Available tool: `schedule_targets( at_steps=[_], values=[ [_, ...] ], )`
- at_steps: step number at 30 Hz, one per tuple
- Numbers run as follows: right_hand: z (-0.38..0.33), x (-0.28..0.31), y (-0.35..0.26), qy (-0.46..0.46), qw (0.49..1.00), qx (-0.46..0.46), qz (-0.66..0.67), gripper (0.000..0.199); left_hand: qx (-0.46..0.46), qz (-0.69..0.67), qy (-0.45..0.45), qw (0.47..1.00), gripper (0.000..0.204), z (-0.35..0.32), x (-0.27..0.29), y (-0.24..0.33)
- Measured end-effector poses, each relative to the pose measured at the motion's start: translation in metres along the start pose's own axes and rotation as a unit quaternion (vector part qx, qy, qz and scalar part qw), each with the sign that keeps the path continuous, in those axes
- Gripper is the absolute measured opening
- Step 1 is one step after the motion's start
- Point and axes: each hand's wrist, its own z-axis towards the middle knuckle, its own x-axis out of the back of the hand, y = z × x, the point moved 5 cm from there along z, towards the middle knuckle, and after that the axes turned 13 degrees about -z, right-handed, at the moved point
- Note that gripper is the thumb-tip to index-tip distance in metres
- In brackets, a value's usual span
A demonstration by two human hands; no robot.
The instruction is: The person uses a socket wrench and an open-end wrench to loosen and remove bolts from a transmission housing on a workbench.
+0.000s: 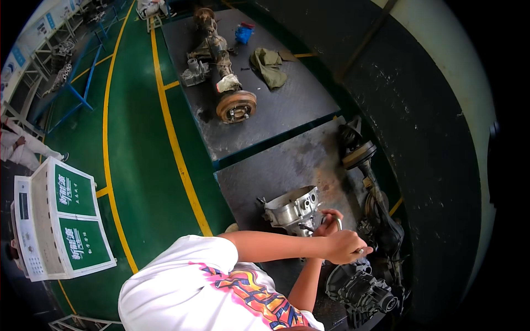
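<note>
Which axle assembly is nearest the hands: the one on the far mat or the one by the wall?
The axle by the wall, on the near mat. It runs right beside both hands; the far axle, with its rusty brake disc, lies well beyond them.

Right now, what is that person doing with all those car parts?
A person in a white printed T-shirt leans over a grey metal workbench. Both hands meet beside a silver metal housing: the nearer hand grips a small tool, the other hand is close by the housing. A dark axle assembly lies alongside. Another rusty axle rests on the next bench.
</note>
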Motion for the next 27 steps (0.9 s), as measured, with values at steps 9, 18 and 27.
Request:
schedule_targets(
  at_steps=[9, 18, 27],
  values=[
    [-0.056, 0.079, 0.04, 0.11, 0.983, -0.1, 0.106, 0.01, -0.064, 0.013, 0.139, 0.988, 0.024, 0.007, -0.008, -0.003],
    [-0.091, 0.014, 0.028, -0.077, 0.987, 0.09, 0.107, 0.012, -0.003, 0.062, 0.205, 0.977, 0.052, 0.008, 0.008, -0.004],
    [-0.006, -0.011, 0.032, -0.093, 0.98, 0.068, 0.165, 0.016, -0.059, 0.221, 0.214, 0.95, 0.039, -0.014, -0.017, -0.013]
  ],
)
